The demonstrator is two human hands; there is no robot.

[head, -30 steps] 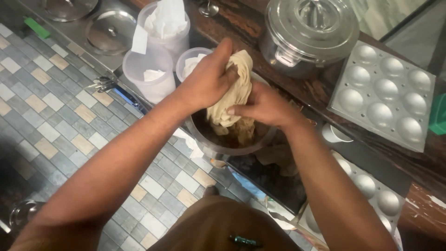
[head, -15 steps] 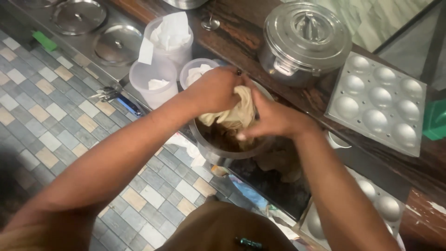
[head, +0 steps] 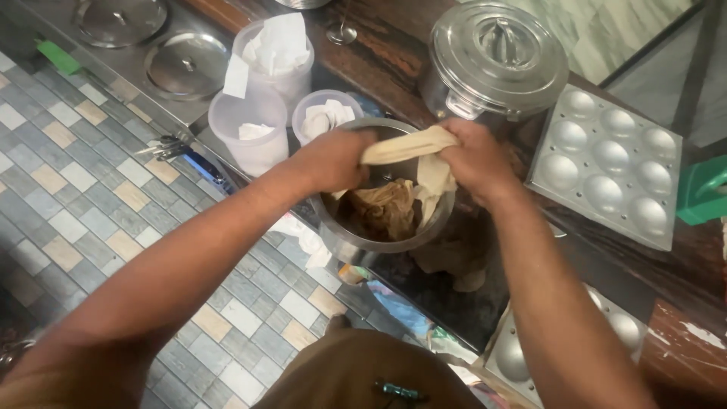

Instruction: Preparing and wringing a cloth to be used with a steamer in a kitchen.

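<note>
1. While the tiled floor (head: 91,197) fills the left of the view, the dark bench (head: 394,45) runs across the right and carries nearly everything else.
2. The big lidded steel pot (head: 492,64) stands at the back of the bench, just behind the open steel bowl (head: 379,242); it has not shifted over the last second.
3. A steel mould tray (head: 609,170) with round hollows lies to the right of the bowl, and a second one (head: 522,348) shows lower down at the bench edge.
4. The steel bowl sits between the two forearms, with a bunched, brown-stained part of the cloth lying in its bottom.
5. Three white plastic tubs (head: 250,125) holding pale paper or cloth stand just left of the bowl, unmoved.
6. The cloth (head: 405,148) has changed most: a second ago it hung bundled and upright between both hands over the bowl; now its upper part is pulled out sideways into a taut band above the rim. Judged from that, the wringing has passed from gathering to twisting or stretching.
7. The left hand (head: 333,159) is clenched on the cloth's left end, lower and further left than before.
8. The right hand (head: 473,163) grips the right end tight, and has moved outward over the bowl's right rim.
</note>
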